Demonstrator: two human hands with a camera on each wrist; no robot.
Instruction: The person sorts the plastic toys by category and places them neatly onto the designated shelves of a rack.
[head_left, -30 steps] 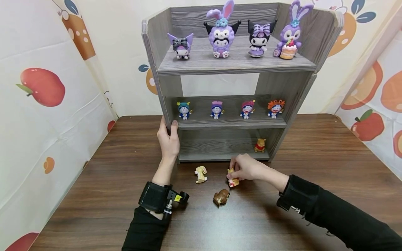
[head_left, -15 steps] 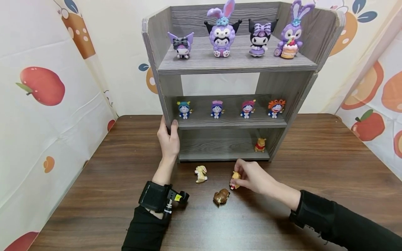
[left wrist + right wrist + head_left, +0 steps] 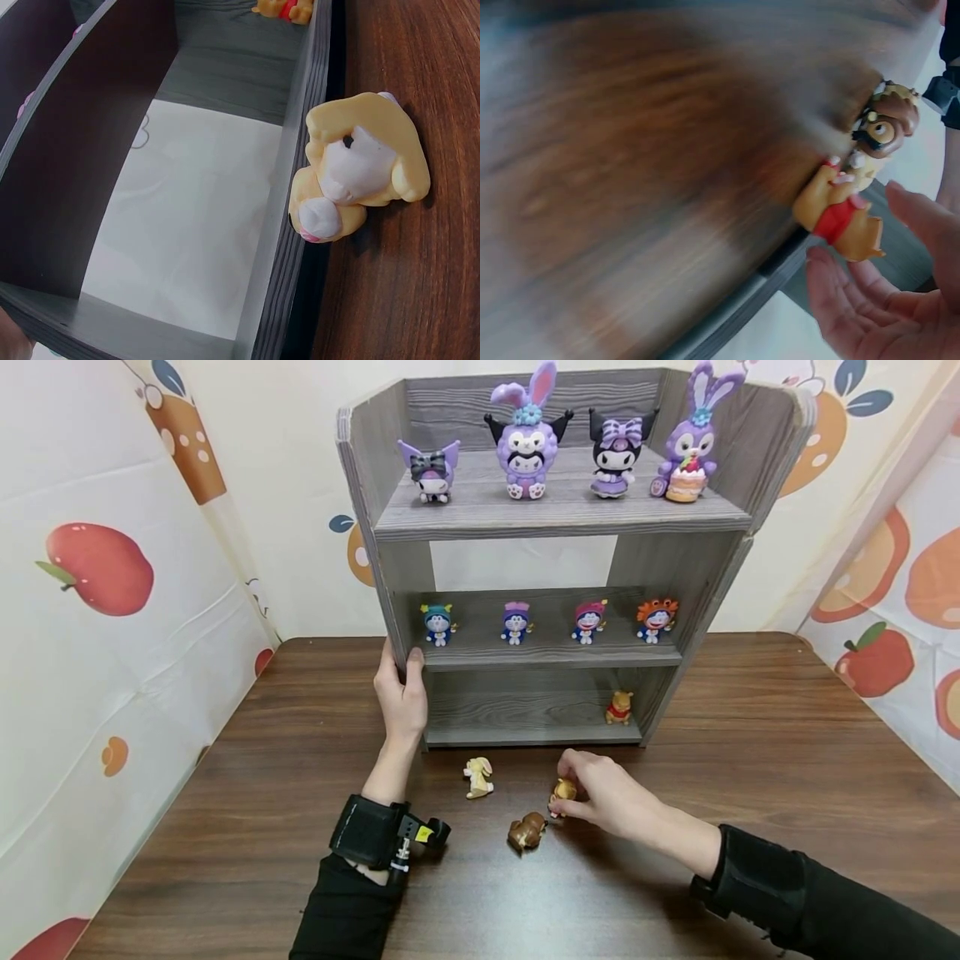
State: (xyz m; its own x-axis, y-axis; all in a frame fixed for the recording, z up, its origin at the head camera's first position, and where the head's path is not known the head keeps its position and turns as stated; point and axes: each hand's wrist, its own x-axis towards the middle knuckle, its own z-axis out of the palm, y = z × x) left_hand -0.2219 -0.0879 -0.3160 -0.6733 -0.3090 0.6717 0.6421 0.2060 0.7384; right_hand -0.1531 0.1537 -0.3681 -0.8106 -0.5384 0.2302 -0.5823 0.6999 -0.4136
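Observation:
My left hand (image 3: 402,697) grips the left side panel of the grey wooden shelf (image 3: 532,733). Only a bit of that hand shows in the left wrist view. In front of the shelf, my right hand (image 3: 611,789) holds a small yellow bear figurine (image 3: 562,791) with a red shirt between thumb and fingers, low over the tabletop. The right wrist view shows the bear figurine (image 3: 836,217) by the fingertips (image 3: 819,256). A brown figurine (image 3: 527,832) lies just left of it. Farther left is a cream rabbit figurine (image 3: 477,777), seen close in the left wrist view.
Another bear figurine (image 3: 618,707) stands at the right of the bottom shelf. Several blue figurines (image 3: 515,623) line the middle shelf. Several purple and black ones (image 3: 525,460) stand on top. The brown wooden table (image 3: 262,827) carries everything, with patterned cloth walls (image 3: 97,693) around.
The right hand has moved slightly right and toward the front with the bear figurine, whose lie has turned between the fingers. The left hand has stayed on the shelf.

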